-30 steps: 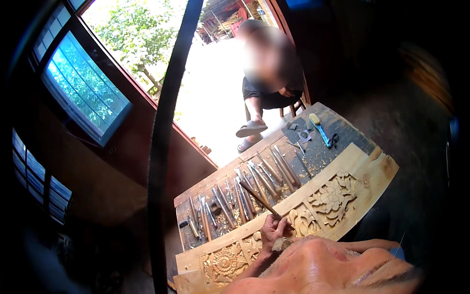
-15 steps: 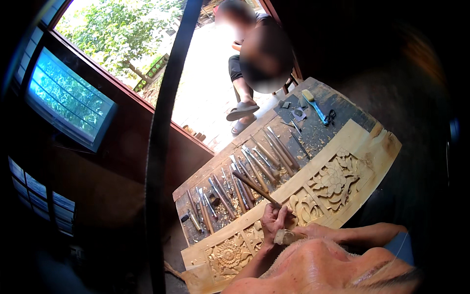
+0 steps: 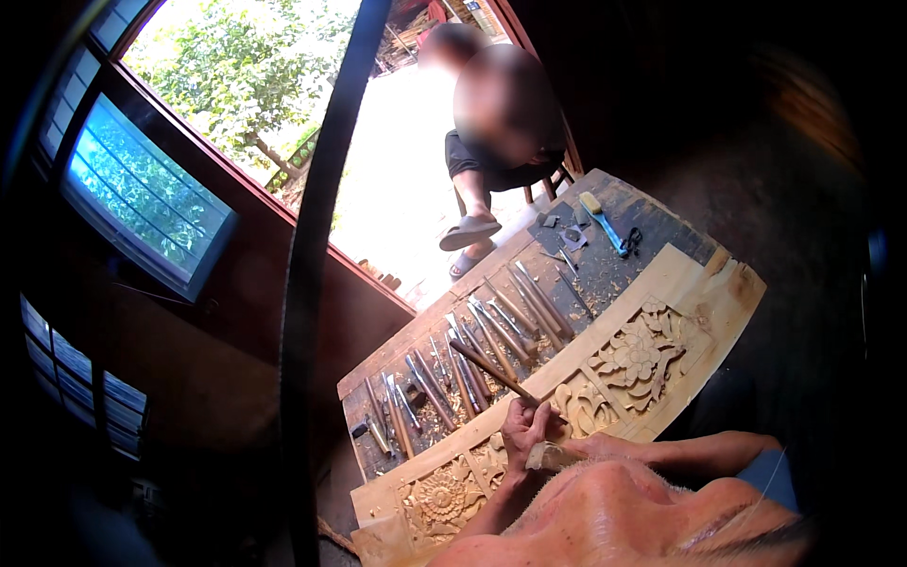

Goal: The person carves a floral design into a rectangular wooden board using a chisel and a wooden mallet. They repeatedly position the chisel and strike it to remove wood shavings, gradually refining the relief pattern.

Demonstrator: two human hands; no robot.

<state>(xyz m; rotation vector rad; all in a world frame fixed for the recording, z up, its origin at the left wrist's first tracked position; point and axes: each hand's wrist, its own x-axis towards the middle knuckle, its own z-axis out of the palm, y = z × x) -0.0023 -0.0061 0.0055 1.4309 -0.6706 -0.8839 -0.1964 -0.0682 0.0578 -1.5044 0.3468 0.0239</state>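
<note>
Left hand (image 3: pixel 525 430) wraps tool (image 3: pixel 493 370), likely light, stiff; right hand (image 3: pixel 590 443): cannot tell. Board (image 3: pixel 697 272) probably heavy, carving (image 3: pixel 641 354) fragile: hold plain far edge (image 3: pixel 619 323).

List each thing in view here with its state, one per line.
Left hand: fingers closed around a tool
Held tool: slanted
Right hand: partly hidden, grip unclear
Board: carved with floral panels
Row of tools: lying down
Brush: lying down
Tabletop: shavings scattered
Person: seated
</note>
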